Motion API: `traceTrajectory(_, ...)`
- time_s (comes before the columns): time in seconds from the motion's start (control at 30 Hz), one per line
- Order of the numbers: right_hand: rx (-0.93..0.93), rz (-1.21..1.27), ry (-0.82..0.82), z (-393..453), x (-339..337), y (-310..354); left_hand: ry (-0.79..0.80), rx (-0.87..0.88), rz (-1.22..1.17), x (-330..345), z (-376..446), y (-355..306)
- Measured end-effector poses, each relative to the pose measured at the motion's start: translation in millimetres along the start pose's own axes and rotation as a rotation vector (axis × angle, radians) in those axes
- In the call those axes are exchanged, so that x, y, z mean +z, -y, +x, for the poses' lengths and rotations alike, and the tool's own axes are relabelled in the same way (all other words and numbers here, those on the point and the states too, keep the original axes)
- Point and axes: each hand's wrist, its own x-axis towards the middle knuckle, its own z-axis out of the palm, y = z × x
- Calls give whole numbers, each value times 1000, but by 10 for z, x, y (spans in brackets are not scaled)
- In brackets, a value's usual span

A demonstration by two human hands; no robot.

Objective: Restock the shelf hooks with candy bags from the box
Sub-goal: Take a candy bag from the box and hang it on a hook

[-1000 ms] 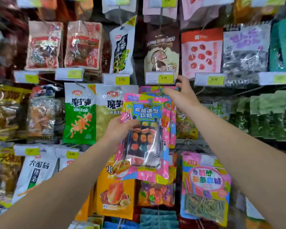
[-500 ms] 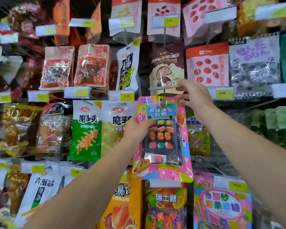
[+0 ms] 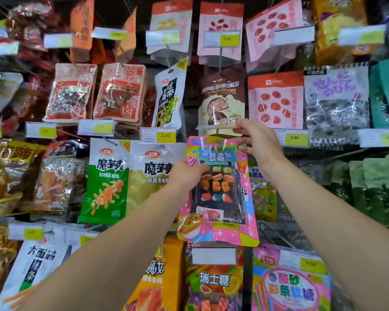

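Note:
A pink candy bag (image 3: 220, 194) with a clear window showing sushi-shaped gummies hangs upright in front of the shelf, at centre. My left hand (image 3: 186, 173) grips its left edge, thumb on the front. My right hand (image 3: 259, 144) is at the bag's top right corner, fingers pinching the flipped-up price tag holder (image 3: 216, 127) at the end of a shelf hook just above the bag. The hook's tip is hidden behind the bag's top. The box is out of view.
Rows of hanging snack bags fill the shelf: green and yellow konjac bags (image 3: 106, 182) to the left, a brown chocolate bag (image 3: 221, 99) above, a pink sour-strip candy bag (image 3: 290, 286) at lower right. Price tags (image 3: 158, 135) stick out at every hook end.
The candy bag has risen from chest-level up to the hook under the brown bag. My right hand tilted the price tag holder upward. The view has tilted upward.

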Motion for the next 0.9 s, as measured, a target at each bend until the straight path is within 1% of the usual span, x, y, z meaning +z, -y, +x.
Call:
traceTrajectory(0.13, 7, -40, 8, -33, -13, -6, -2, -28, -5, 0, 23, 1)
traceTrajectory(0.27, -7, -122, 58, -158, -50, -100, 25, -47, -18, -3, 36, 81)
traceTrajectory(0.33, -20, -224, 78, -276, -75, -221, 42, -50, -40, -6, 12, 154)
traceTrajectory(0.4, -13, -404, 66, -418, -92, -403, 51, -73, -46, -22, 3, 225)
traceTrajectory(0.47, 19, -566, 82, -559, -114, -612, 25, -98, -16, -49, -2, 313)
traceTrajectory(0.53, 76, -578, 157, -697, -139, -774, 25, -94, 15, -85, -19, 418)
traceTrajectory(0.6, 82, -578, 237, -786, -147, -890, 16, -31, 60, -125, 1, 536)
traceTrajectory(0.63, 62, -603, 254, -806, -151, -930, -8, 30, 150, -152, -41, 549)
traceTrajectory(0.7, 29, -658, 234, -805, -130, -1001, -59, 188, 366, -218, -97, 607)
traceTrajectory(0.73, 24, -679, 212, -788, -117, -1030, -59, 257, 435, -246, -135, 626)
traceTrajectory(0.8, 43, -712, 179, -735, -92, -1083, 1, 379, 546, -268, -186, 679)
traceTrajectory(0.83, 54, -733, 174, -714, -74, -1115, 28, 400, 597, -272, -185, 713)
traceTrajectory(0.9, 62, -777, 162, -695, -55, -1173, 90, 383, 706, -265, -166, 737)
